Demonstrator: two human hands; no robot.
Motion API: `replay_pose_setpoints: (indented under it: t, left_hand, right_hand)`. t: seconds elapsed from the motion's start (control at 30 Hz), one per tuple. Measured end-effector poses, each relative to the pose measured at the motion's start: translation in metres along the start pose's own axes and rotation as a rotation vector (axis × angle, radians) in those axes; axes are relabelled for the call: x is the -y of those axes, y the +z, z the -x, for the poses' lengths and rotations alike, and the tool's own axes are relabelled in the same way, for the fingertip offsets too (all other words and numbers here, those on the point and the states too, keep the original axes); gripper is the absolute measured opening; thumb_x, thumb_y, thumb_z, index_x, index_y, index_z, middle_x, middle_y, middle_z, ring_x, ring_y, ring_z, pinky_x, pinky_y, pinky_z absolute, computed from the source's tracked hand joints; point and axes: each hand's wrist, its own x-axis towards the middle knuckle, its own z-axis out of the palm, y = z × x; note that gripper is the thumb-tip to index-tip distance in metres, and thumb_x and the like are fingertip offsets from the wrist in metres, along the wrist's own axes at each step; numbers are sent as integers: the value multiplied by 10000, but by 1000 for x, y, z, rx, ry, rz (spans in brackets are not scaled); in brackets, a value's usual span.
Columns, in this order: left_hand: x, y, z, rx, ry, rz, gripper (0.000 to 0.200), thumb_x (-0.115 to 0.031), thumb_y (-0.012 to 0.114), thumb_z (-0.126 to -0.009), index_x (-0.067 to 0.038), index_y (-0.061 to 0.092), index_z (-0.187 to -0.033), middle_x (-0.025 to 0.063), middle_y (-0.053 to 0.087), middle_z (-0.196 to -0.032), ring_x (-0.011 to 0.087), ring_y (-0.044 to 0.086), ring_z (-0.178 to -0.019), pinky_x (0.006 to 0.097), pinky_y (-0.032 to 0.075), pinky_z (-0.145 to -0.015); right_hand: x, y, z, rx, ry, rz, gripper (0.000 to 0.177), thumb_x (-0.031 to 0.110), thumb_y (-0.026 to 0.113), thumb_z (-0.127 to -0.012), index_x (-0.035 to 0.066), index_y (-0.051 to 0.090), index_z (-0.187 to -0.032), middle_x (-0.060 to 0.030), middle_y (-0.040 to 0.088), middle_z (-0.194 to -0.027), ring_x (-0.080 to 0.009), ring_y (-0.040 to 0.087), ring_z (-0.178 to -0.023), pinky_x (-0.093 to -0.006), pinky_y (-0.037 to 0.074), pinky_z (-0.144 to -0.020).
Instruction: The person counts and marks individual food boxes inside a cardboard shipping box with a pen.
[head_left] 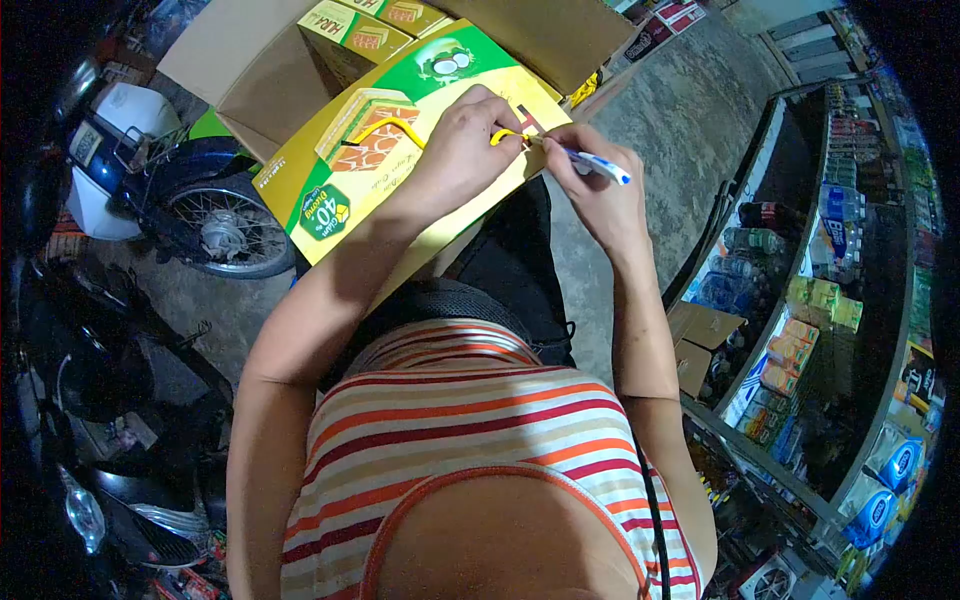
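Note:
A yellow and green printed box (pixel 390 130) lies tilted across my lap, at the near edge of an open cardboard carton. A yellow cord handle (pixel 388 124) loops out of its face. My left hand (pixel 468 148) rests over the box, its fingers pinched on a yellow cord end near the box's right side. Close beside it, my right hand (pixel 597 185) has its fingers closed round a white and blue pen (pixel 598 168), and its fingertips are at the same spot. The fingertips partly hide what lies between them.
The open carton (pixel 262 85) holds more yellow-green boxes (pixel 362 35). A motorbike wheel (pixel 225 225) stands to the left, with another motorbike (pixel 150 490) below it. Shelves of bottles and packets (pixel 800 330) run along the right. Grey concrete floor (pixel 680 130) shows between.

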Motion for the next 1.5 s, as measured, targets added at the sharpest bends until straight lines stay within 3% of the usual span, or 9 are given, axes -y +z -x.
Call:
replay_pose_setpoints:
  t: [0.17, 0.5, 0.93, 1.17, 1.5]
  left_hand:
    - [-2, 1, 0, -35, 14, -33, 127, -125, 625, -791, -5, 641, -833, 134, 588, -893, 291, 601, -885, 369, 480, -790]
    - [-2, 3, -2, -78, -4, -72, 109, -116, 610, -804, -10, 619, -831, 136, 587, -876, 300, 599, -862, 375, 473, -786]
    - [-9, -16, 9, 91, 94, -13, 135, -100, 605, -822, 1, 607, -911, 131, 550, -938, 285, 577, -918, 362, 465, -818]
    - [-17, -20, 12, 144, 114, -73, 92, -65, 564, -851, 2, 582, -911, 132, 539, -950, 309, 570, -921, 373, 465, -826]
    - [-11, -19, 13, 125, 143, -77, 116, -76, 567, -856, 3, 570, -942, 137, 535, -958, 315, 570, -927, 376, 464, -831]
  right_hand:
    - [-5, 5, 9, -143, 86, -226, 193, 188, 654, -859, 5, 637, -915, -132, 673, -768, -183, 657, -663, -305, 502, -628]
    - [-4, 9, 10, -109, 108, -163, 180, 206, 663, -853, 32, 660, -899, -121, 677, -751, -219, 673, -664, -313, 506, -623]
    - [-6, 6, 7, -71, 12, -82, 175, 223, 673, -846, 53, 671, -886, -116, 683, -757, -255, 681, -660, -334, 517, -609]
    - [-9, 9, 10, -92, 59, -162, 172, 217, 674, -848, 51, 670, -893, -117, 682, -763, -248, 676, -653, -329, 515, -609]
    - [-2, 7, 4, -57, -57, 77, 154, 225, 655, -837, 75, 661, -866, -132, 667, -736, -314, 655, -645, -384, 515, -599]
